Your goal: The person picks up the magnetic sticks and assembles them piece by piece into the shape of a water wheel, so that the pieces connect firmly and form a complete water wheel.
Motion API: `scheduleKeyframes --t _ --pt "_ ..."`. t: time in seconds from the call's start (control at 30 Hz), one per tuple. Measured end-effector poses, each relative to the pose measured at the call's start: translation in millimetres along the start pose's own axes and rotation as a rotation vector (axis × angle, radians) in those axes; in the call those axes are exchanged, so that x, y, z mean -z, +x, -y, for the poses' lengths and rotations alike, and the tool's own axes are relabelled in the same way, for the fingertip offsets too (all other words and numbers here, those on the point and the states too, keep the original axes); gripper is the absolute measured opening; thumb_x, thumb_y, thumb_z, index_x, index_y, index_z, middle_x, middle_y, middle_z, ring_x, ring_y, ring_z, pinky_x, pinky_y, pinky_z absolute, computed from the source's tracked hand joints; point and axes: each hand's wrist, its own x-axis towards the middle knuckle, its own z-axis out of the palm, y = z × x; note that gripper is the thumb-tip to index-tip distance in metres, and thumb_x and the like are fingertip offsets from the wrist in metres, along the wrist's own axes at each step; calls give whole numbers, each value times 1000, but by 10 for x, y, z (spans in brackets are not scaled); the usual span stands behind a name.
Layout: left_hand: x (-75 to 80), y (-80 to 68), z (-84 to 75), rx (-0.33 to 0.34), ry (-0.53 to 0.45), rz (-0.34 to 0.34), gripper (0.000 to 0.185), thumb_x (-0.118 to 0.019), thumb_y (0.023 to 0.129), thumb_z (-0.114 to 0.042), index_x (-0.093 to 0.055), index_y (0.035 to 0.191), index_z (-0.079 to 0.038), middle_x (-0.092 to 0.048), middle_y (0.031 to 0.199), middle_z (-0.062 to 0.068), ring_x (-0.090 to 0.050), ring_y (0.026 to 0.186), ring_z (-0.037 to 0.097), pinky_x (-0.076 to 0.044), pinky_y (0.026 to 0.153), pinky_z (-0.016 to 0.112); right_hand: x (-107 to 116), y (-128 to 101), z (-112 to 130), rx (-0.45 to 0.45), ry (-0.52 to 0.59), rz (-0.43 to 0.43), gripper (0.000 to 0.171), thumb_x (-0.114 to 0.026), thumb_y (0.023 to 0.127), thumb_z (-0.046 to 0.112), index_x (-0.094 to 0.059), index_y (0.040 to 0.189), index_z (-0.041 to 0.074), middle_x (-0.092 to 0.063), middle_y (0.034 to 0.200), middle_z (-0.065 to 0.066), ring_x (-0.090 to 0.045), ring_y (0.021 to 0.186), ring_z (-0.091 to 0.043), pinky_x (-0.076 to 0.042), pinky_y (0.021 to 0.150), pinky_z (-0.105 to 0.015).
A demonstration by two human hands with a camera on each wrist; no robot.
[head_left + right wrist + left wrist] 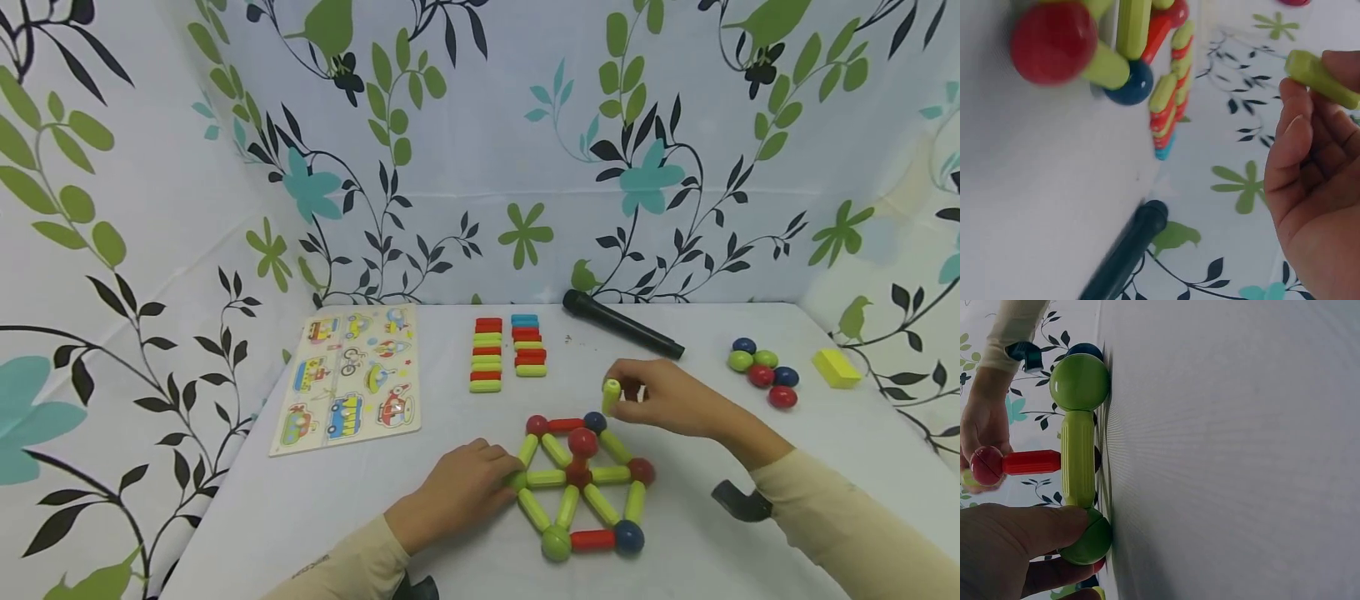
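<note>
My left hand (pixel 467 482) pinches a green ball (pixel 1090 542) at the left corner of a flat hexagon of magnetic sticks and balls. Yellow-green sticks (pixel 545 478) run like spokes from a red centre ball, and a short red stick (pixel 1032 462) rises there with a red ball (pixel 582 442) on top. Raised over the hexagon's far right corner, my right hand (pixel 663 398) holds a loose yellow-green stick (pixel 1319 78) between thumb and fingers. Just below that stick sits a dark blue ball (pixel 595 422). Red sticks (pixel 592 540) form the near and far sides.
Two columns of red, yellow-green and blue sticks (pixel 486 363) lie behind the hexagon. A picture puzzle board (pixel 352 375) is at left. A black microphone-like cylinder (pixel 622 323) lies at the back. Several loose balls (pixel 761 375) and a yellow block (pixel 836 368) are at right.
</note>
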Motion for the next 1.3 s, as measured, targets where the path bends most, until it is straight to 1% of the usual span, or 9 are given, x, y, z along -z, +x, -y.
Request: scheduleKeyframes --t 0.07,0.17,0.27,0.37,0.5,0.63,0.77,0.9,1.3 --pt "8 5 -9 -2 5 1 32 -79 90 -26 -72 121 -19 -72 110 -8 -61 95 8 -53 81 21 -16 -237 71 35 35 15 19 -74 91 21 -65 107 20 -63 86 8 -59 80 -14 -52 66 -26" --pt "30 10 -21 -2 14 -2 33 -79 90 -27 -72 121 -18 -73 109 -8 -62 95 8 -53 81 20 -120 -515 152 73 80 61 20 -74 93 23 -65 110 22 -65 88 13 -60 79 -9 -53 65 -25" --pt "46 11 -28 -3 14 -6 33 -79 90 -27 -72 121 -18 -73 109 -7 -62 95 8 -53 81 20 -298 -689 157 92 123 113 21 -74 93 22 -67 112 23 -65 88 15 -60 78 -5 -54 64 -25" --pt "27 16 -22 -4 14 4 33 -79 90 -27 -72 121 -18 -73 110 -7 -62 96 9 -53 81 21 -478 -791 122 69 146 150 20 -75 92 24 -67 111 23 -64 88 17 -59 77 -2 -53 63 -23" --pt "11 20 -14 -5 25 5 33 -79 90 -29 -72 121 -18 -73 109 -7 -62 94 9 -53 80 21 -654 -845 76 32 139 176 19 -75 92 24 -66 110 26 -63 88 19 -57 77 0 -52 64 -22" --pt "24 23 -19 -1 34 1 33 -79 90 -29 -72 121 -18 -73 109 -7 -62 94 8 -53 79 21 -723 -858 50 37 100 166 19 -75 92 25 -66 108 30 -63 89 21 -55 78 1 -51 64 -21" --pt "27 23 -31 9 29 15 33 -80 90 -28 -72 121 -18 -73 110 -7 -63 95 8 -53 80 21 -732 -866 36 46 90 149 20 -76 92 24 -65 107 30 -64 91 20 -55 78 1 -51 65 -21" --pt "20 22 -40 17 28 22 33 -79 90 -28 -72 121 -19 -73 110 -8 -63 96 8 -53 80 21 -733 -878 20 35 91 152 21 -76 91 22 -65 107 30 -64 92 21 -56 79 1 -52 65 -20" --pt "-1 22 -40 16 37 8 33 -79 90 -28 -72 120 -19 -73 110 -8 -62 95 8 -53 80 20 -736 -874 -17 57 122 151 20 -75 92 20 -65 108 26 -64 92 20 -58 79 1 -53 64 -21"
